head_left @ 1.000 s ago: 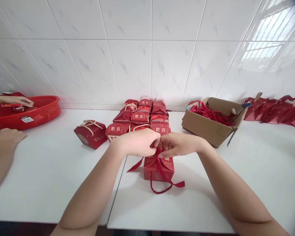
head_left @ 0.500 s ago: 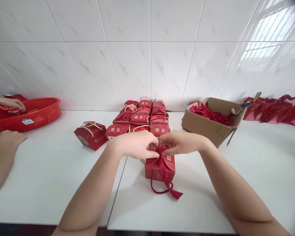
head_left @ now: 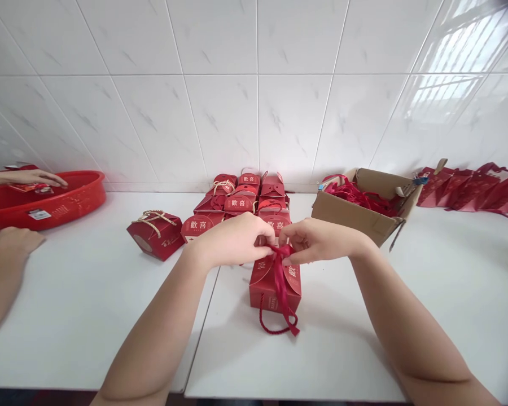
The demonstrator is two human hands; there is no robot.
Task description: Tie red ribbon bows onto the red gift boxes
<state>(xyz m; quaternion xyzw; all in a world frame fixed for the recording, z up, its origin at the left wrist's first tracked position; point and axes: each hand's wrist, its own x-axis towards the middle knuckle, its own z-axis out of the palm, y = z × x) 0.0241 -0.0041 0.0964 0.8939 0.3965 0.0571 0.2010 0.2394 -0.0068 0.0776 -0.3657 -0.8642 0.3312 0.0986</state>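
Centre frame, I see the left hand [head_left: 246, 241] and right hand [head_left: 317, 241] pinching red ribbon [head_left: 280, 280], and uneven tugging could loosen it or skew the red box [head_left: 263, 279]

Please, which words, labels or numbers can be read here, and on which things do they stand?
"歡喜": on several grouped boxes.
Too small or blurred to read: the white label and print on the red basin; the print on the roped box.
Partly covered, not readable for sure: the ribboned box.

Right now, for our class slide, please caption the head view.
Left hand and right hand hold a red fabric ribbon atop a red rectangular cardboard box.
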